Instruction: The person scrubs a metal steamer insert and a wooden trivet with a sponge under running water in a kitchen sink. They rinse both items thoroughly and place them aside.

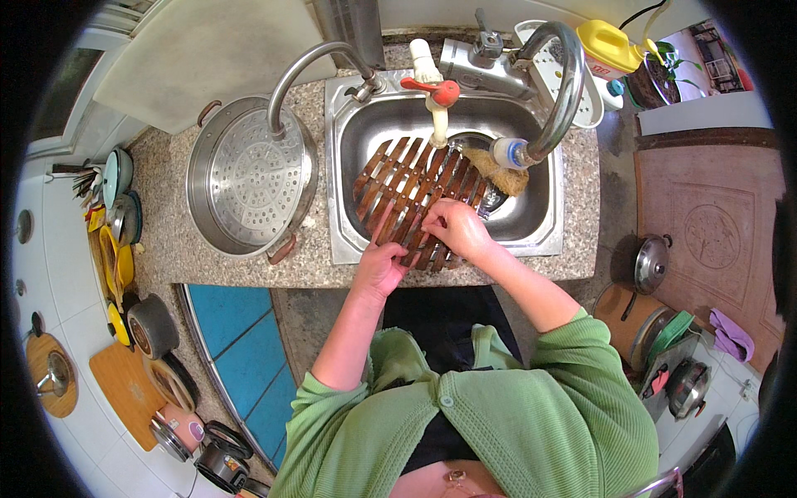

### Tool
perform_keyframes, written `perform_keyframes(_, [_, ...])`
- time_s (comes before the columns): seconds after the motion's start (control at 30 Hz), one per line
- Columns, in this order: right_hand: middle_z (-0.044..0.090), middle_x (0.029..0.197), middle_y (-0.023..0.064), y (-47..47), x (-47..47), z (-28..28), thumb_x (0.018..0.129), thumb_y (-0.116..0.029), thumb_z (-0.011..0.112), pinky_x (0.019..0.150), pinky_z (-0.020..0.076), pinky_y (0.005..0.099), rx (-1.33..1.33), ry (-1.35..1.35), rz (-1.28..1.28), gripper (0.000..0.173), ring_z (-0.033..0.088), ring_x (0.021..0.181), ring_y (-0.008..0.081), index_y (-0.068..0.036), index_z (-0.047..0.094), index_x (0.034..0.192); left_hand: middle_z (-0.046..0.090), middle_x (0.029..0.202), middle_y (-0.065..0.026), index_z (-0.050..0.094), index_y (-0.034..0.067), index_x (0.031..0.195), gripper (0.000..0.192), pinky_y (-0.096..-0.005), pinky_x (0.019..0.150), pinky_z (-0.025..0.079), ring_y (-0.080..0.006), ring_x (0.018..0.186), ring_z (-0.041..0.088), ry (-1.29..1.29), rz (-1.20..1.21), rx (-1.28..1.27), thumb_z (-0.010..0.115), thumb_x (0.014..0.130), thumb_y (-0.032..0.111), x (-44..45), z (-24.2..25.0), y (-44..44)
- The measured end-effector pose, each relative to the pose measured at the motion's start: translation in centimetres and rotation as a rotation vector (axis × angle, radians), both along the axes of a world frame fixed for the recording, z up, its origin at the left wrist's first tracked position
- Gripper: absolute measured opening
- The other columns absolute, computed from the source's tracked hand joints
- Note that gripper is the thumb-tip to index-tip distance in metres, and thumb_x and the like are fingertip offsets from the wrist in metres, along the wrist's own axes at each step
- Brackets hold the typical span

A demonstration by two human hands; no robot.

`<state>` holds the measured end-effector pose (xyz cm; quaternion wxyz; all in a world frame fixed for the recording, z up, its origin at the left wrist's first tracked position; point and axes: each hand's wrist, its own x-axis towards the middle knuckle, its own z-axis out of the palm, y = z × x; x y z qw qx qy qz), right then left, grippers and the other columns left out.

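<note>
A round rack of dark brown wooden slats (405, 180) lies tilted over the steel sink (548, 211), its near side above the front rim. My left hand (381, 267) grips the rack's near edge, with one finger stretched along the slats. Over the near slats is my right hand (457, 227), thumb and fingertips pinched together against the wood. Whether anything small is between those fingertips cannot be made out. Right of the rack a tan scrubber (498, 173), possibly loofah, rests in the sink. A dark round object beneath is partly hidden by the rack.
A tap with a red lever (436, 92) and a curved steel faucet (570, 81) overhang the sink. On the granite counter (249, 271) at left stands a steamer pot (249, 174), under another spout (311, 53). A yellow jug (610, 46) stands at back right.
</note>
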<state>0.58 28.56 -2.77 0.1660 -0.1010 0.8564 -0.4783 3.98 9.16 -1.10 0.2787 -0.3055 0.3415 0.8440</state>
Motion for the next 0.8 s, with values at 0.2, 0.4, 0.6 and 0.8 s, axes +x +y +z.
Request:
perform_keyframes(0.2, [0.065, 0.082, 0.0142, -0.1, 0.8, -0.4, 0.078, -0.009, 0.074, 0.073, 0.0527, 0.0434, -0.005, 0.072, 0.026, 0.009, 0.066, 0.082, 0.0349, -0.003, 0.067, 0.080, 0.058, 0.141, -0.0093, 0.037, 0.030, 0.154, 0.089, -0.0389, 0.084, 0.052, -0.0213, 0.115, 0.062, 0.006, -0.022, -0.002, 0.042, 0.077, -0.015, -0.1, 0.2, 0.0])
perform_keyframes(0.4, [0.064, 0.082, 0.0151, -0.5, 0.9, 0.0, 0.077, -0.010, 0.073, 0.072, 0.0524, 0.0436, 0.008, 0.076, -0.009, 0.011, 0.065, 0.082, 0.0366, -0.003, 0.065, 0.080, 0.058, 0.142, -0.0096, 0.035, 0.031, 0.154, 0.090, -0.0384, 0.084, 0.053, -0.0212, 0.117, 0.062, -0.008, -0.012, -0.001, 0.041, 0.078, -0.015, -0.2, -0.7, -0.2])
perform_keyframes(0.6, [0.062, 0.081, 0.0172, 0.2, -0.3, -1.7, 0.080, -0.009, 0.068, 0.070, 0.0510, 0.0457, 0.062, 0.119, -0.094, 0.007, 0.064, 0.081, 0.0378, -0.002, 0.064, 0.078, 0.057, 0.142, -0.0089, 0.035, 0.031, 0.154, 0.090, -0.0393, 0.086, 0.052, -0.0233, 0.117, 0.062, -0.028, -0.007, 0.009, 0.041, 0.078, -0.016, -0.3, -0.5, 0.1])
perform_keyframes(0.8, [0.061, 0.078, 0.0169, -0.6, 0.8, -0.7, 0.079, -0.009, 0.069, 0.069, 0.0515, 0.0449, -0.007, 0.111, -0.057, 0.009, 0.064, 0.079, 0.0377, -0.002, 0.064, 0.076, 0.058, 0.141, -0.0089, 0.035, 0.030, 0.154, 0.091, -0.0404, 0.086, 0.052, -0.0248, 0.116, 0.062, -0.038, 0.010, 0.000, 0.042, 0.077, -0.017, -0.3, -0.1, 0.0])
